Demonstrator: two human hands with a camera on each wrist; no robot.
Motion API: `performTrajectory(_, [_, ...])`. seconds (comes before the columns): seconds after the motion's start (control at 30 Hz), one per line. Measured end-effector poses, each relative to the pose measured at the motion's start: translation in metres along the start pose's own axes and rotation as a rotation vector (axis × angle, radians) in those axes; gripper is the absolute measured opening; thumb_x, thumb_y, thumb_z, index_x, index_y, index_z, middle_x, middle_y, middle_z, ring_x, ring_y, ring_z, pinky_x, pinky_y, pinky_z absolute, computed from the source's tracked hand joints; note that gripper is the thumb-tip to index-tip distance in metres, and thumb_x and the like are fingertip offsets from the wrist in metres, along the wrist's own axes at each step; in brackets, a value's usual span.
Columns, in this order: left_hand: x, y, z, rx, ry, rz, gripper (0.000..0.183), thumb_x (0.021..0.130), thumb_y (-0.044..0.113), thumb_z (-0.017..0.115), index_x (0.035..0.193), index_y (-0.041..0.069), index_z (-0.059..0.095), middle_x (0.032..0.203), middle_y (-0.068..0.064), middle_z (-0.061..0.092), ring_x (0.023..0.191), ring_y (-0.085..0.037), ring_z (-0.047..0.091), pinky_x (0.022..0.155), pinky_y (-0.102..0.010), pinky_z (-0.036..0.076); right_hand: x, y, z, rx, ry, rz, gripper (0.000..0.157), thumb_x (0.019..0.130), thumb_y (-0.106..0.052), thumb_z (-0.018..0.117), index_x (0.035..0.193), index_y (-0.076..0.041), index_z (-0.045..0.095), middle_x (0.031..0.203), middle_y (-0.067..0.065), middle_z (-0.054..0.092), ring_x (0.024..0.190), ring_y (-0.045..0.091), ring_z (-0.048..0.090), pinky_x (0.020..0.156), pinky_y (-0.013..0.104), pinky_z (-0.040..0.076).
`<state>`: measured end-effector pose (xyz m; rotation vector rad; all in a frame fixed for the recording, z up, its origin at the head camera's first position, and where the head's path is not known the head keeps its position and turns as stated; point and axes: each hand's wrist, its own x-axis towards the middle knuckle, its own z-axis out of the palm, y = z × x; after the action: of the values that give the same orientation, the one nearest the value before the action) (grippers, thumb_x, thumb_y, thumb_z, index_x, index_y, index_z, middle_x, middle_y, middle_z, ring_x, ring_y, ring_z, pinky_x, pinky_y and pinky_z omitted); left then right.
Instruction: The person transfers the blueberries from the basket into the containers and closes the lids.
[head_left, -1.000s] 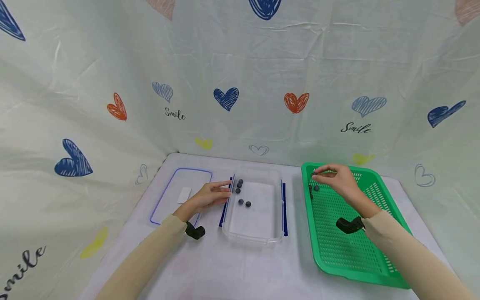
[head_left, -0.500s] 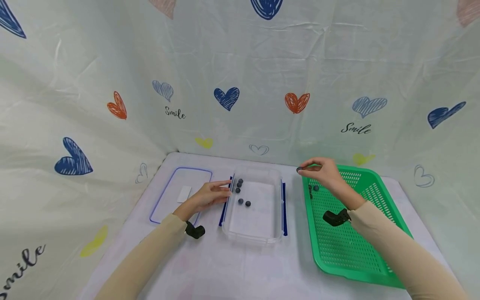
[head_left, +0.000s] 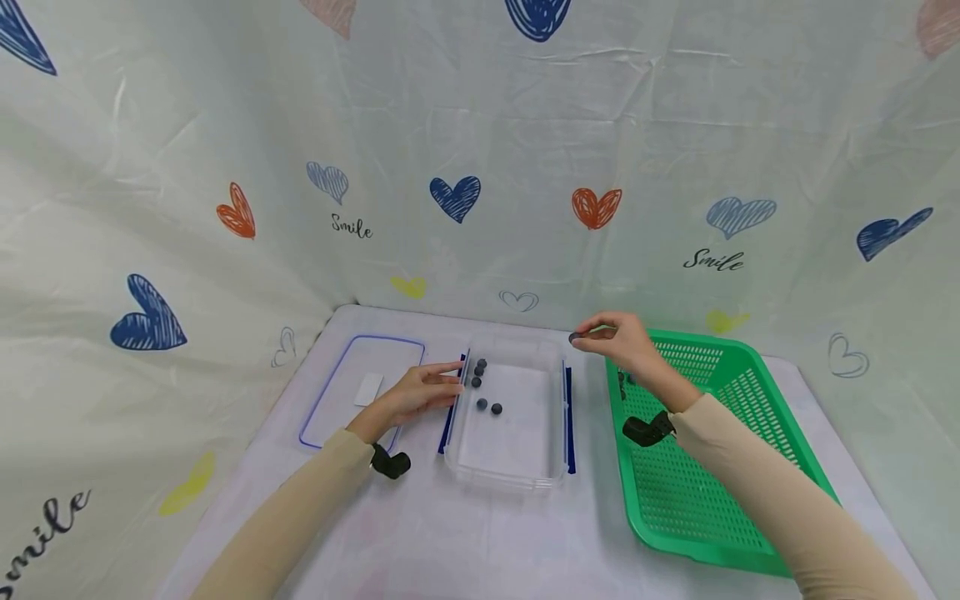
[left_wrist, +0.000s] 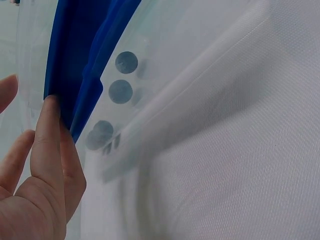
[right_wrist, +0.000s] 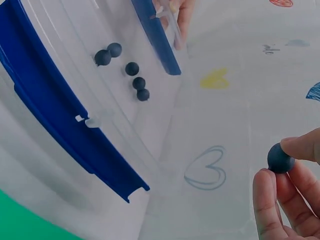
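Pinching one dark ball (right_wrist: pixel 281 158) between thumb and fingertips, the right hand (head_left: pixel 621 340) hangs near the clear box (head_left: pixel 506 481) at its 1 o'clock corner — a precision grip likely suited to so small and round a part. The left hand (head_left: pixel 416 393), fingers extended and grasping nothing, touches the blue latch (left_wrist: pixel 75 60) at 9 o'clock — presumably steadying the box, where five other balls (head_left: pixel 497 408) lie between 9 and 11 o'clock.

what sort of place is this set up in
Probably a small makeshift filming booth: heart-printed sheeting surrounds the back and sides of a white-topped table, and small black devices, likely cameras, sit at both wrists.
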<state>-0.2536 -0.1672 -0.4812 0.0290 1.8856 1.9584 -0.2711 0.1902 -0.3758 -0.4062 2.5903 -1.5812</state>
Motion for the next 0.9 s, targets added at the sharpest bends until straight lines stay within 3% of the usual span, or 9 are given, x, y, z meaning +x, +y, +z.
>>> performTrajectory(0.37, [-0.001, 0.001, -0.001, 0.004, -0.019, 0.006, 0.056, 0.096, 0.001, 0.065, 0.149, 0.003, 0.046, 0.128, -0.020, 0.059, 0.118, -0.032, 0.061, 0.094, -0.034, 0.055, 0.011, 0.001, 0.022, 0.024, -0.045, -0.021, 0.024, 0.089, -0.009, 0.076, 0.107, 0.006, 0.070, 0.113, 0.020, 0.064, 0.090, 0.017, 0.070, 0.080, 0.032, 0.058])
performTrajectory(0.63, [-0.001, 0.000, 0.001, -0.011, -0.009, -0.005, 0.056, 0.095, 0.000, 0.066, 0.147, 0.006, 0.049, 0.121, -0.015, 0.061, 0.123, -0.040, 0.056, 0.092, -0.033, 0.056, 0.017, 0.005, 0.041, -0.014, -0.058, -0.024, 0.017, 0.087, -0.007, 0.078, 0.100, 0.002, 0.071, 0.108, 0.016, 0.066, 0.090, 0.023, 0.070, 0.082, 0.040, 0.058])
performTrajectory(0.9, [-0.002, 0.001, 0.000, -0.018, -0.016, -0.003, 0.056, 0.095, 0.001, 0.067, 0.147, 0.006, 0.049, 0.122, -0.015, 0.061, 0.122, -0.038, 0.057, 0.092, -0.033, 0.056, 0.024, 0.008, 0.056, -0.061, -0.054, -0.017, 0.014, 0.087, -0.009, 0.078, 0.096, -0.002, 0.072, 0.107, 0.013, 0.066, 0.089, 0.024, 0.070, 0.082, 0.040, 0.058])
